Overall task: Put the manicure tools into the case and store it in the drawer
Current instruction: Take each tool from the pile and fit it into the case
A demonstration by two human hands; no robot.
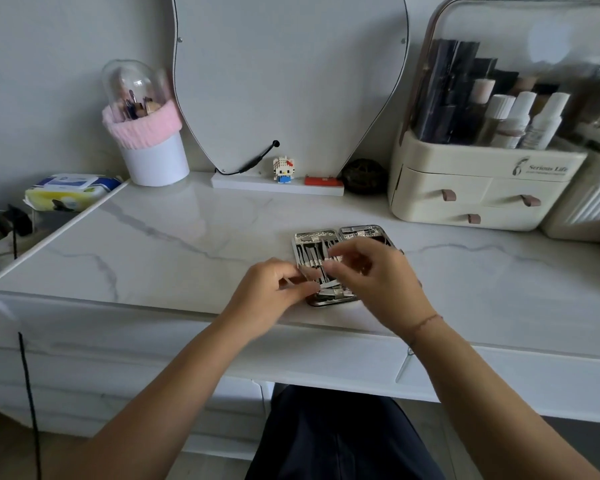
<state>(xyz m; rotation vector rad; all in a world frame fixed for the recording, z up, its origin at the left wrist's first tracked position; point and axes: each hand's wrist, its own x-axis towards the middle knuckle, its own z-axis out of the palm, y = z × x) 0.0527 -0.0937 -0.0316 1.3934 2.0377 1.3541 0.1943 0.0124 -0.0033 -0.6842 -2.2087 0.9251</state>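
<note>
An open silver manicure case [314, 239] lies flat on the white marble tabletop [174, 244], both halves showing rows of metal tools. My left hand [274, 292] is at the case's near left corner, fingers pinched on a thin metal tool [293, 280]. My right hand [378, 278] hovers over the middle of the case, fingertips curled onto the tools; it hides much of the right half. Whether the right hand holds a tool is blurred. A closed drawer front [499, 382] runs under the table edge.
A cream cosmetics organiser [471, 188] with small drawers stands at the back right. A mirror [288, 81] leans at the back centre above a small toy figure [283, 170]. A brush holder [149, 133] with a pink cuff stands back left, wet wipes [70, 190] beside it.
</note>
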